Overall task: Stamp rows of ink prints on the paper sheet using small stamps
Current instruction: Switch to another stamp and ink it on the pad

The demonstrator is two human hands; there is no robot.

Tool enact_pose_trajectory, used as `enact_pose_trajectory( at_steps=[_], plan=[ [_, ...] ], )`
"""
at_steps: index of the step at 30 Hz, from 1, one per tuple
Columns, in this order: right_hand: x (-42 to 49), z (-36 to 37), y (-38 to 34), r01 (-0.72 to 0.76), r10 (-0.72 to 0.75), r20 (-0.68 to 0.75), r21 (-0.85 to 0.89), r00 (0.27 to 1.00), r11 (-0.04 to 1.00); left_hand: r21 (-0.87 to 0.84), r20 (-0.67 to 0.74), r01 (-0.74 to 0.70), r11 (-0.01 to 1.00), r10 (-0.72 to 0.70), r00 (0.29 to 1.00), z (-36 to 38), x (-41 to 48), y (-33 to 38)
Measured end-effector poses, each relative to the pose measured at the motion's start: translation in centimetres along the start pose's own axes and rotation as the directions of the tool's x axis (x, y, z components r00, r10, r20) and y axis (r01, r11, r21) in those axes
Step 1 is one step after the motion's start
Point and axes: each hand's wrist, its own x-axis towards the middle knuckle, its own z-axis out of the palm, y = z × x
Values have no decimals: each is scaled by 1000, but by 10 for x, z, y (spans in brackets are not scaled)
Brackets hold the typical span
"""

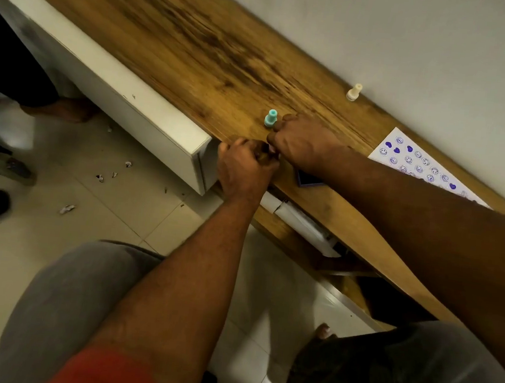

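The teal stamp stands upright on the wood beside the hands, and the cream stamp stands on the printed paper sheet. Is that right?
Not quite. The head view shows the cream stamp standing on the bare wooden tabletop by the wall, apart from the paper sheet. The teal stamp does stand beside the right hand.

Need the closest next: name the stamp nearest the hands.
The teal stamp, just beside the right hand; the cream stamp stands off by the wall.
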Motion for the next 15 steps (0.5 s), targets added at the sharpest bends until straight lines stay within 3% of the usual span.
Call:
enact_pose_trajectory(
  at_steps=[5, 9, 13, 15],
  plan=[
    [2, 9, 3, -127, 129, 4, 219, 992, 967, -11, 12, -4, 1000, 4, 1000, -3, 0, 1],
    [3, 10, 10, -141, 146, 0, 266, 989, 954, -65, -18, -16, 998, 15, 1000, -5, -4, -1],
    [-4, 7, 39, -141, 198, -175, 293, 965, 946, -137, -91, -118, 984, 106, 990, -5, -7, -5],
    [-9, 11, 61, -242, 345, -294, 336, 891, 910, -198, -133, -174, 964, 150, 980, -4, -8, -7]
  ],
)
